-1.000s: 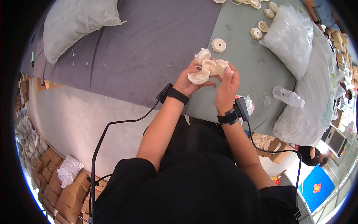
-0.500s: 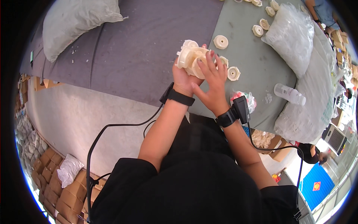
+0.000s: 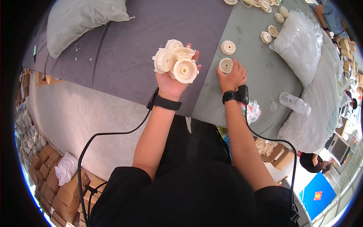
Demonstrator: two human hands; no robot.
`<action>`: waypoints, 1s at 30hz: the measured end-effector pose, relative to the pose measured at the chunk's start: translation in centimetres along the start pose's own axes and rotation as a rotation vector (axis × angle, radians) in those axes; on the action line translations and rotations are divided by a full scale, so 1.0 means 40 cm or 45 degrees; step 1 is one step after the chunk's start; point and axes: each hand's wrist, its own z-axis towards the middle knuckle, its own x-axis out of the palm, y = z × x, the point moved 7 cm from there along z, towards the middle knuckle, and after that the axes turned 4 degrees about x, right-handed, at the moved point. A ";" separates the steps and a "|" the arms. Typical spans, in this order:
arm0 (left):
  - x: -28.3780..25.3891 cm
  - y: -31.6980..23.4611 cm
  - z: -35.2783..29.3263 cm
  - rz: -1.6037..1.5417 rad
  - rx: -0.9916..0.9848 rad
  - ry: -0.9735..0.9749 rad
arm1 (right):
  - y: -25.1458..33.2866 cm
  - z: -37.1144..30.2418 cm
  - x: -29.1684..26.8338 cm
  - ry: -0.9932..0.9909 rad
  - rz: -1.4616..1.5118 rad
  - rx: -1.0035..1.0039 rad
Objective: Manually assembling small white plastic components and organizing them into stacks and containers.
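Note:
My left hand (image 3: 172, 86) is raised over the purple part of the table, palm up, with fingers curled round a pile of round cream plastic parts (image 3: 185, 70). These are wheel-like, with a raised rim, small tabs on the edge and a hub hole in the centre. Over on the green part, my right hand (image 3: 234, 78) closes its fingers round the rim of a single cream part (image 3: 226, 66). Just beyond it lies another loose cream part (image 3: 228, 47), untouched. Both wrists wear black straps with cabled boxes.
A grey stuffed sack (image 3: 83, 22) lies far left. On the right are a clear plastic bag (image 3: 300, 45), a bottle (image 3: 295, 103) and a small colourful bag (image 3: 251, 112). More cream parts (image 3: 266, 37) sit far right. Cartons (image 3: 70, 193) stand lower left. Other people are at the right edge.
My hands have separated. The left has moved left with its pile of cream parts; the right has left the pile and now grasps a cream part on the table.

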 end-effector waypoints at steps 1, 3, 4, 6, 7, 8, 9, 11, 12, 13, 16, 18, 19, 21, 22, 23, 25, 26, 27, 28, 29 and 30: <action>-0.004 -0.009 -0.005 0.000 0.004 -0.001 | -0.001 0.011 -0.001 -0.040 0.140 -0.012; -0.012 -0.027 -0.015 -0.031 0.019 -0.002 | 0.010 0.047 0.006 -0.067 0.287 -0.037; -0.012 -0.035 -0.019 -0.028 0.034 -0.004 | 0.026 0.073 -0.006 -0.150 0.414 -0.090; -0.021 -0.043 -0.020 -0.033 0.022 -0.030 | 0.061 0.125 -0.024 -0.230 0.497 -0.116; -0.028 -0.047 -0.018 -0.036 0.030 -0.030 | 0.069 0.145 -0.008 -0.225 0.499 -0.123; -0.026 -0.046 -0.015 -0.061 0.014 0.009 | 0.081 0.167 0.018 -0.131 0.343 -0.143; -0.023 -0.045 -0.014 -0.087 -0.003 0.048 | 0.089 0.179 0.043 -0.039 0.186 -0.161; -0.026 -0.048 -0.018 -0.109 0.002 0.044 | 0.088 0.182 0.054 -0.038 0.144 -0.147; -0.026 -0.048 -0.021 -0.131 0.001 0.039 | 0.090 0.183 0.053 -0.021 0.165 -0.190; -0.029 -0.048 -0.020 -0.136 0.001 0.040 | 0.088 0.185 0.050 -0.007 0.183 -0.230; -0.038 -0.054 -0.010 -0.109 -0.008 0.049 | 0.072 0.194 0.034 0.236 0.702 -0.171; -0.047 -0.051 -0.001 -0.073 -0.033 0.054 | 0.095 0.155 -0.037 0.235 1.027 -0.020; -0.040 -0.048 0.000 -0.076 -0.032 0.055 | 0.109 0.128 -0.084 0.230 1.354 0.139; -0.035 -0.033 0.001 0.044 -0.041 -0.027 | 0.165 0.071 -0.190 0.282 1.420 0.181; -0.036 -0.021 0.001 0.050 -0.066 -0.037 | 0.197 0.041 -0.235 0.372 1.573 0.155; -0.030 -0.008 0.001 0.047 -0.070 -0.033 | 0.220 0.017 -0.265 0.457 1.723 0.129; -0.015 0.024 -0.005 0.021 -0.135 -0.028 | 0.242 -0.018 -0.296 0.457 1.757 0.085; 0.013 0.041 -0.010 0.100 -0.125 0.086 | 0.254 -0.028 -0.306 0.455 1.793 0.038; 0.021 0.063 -0.015 0.098 -0.134 0.089 | 0.261 -0.039 -0.298 0.446 1.790 0.039; 0.017 0.080 -0.018 0.067 -0.094 0.022 | 0.278 -0.053 -0.299 0.363 1.591 -0.140; 0.015 0.089 -0.022 0.040 -0.050 -0.041 | 0.303 -0.064 -0.309 0.279 1.390 -0.316; 0.027 0.096 -0.034 0.228 -0.005 0.064 | 0.320 -0.079 -0.332 0.178 1.101 -0.444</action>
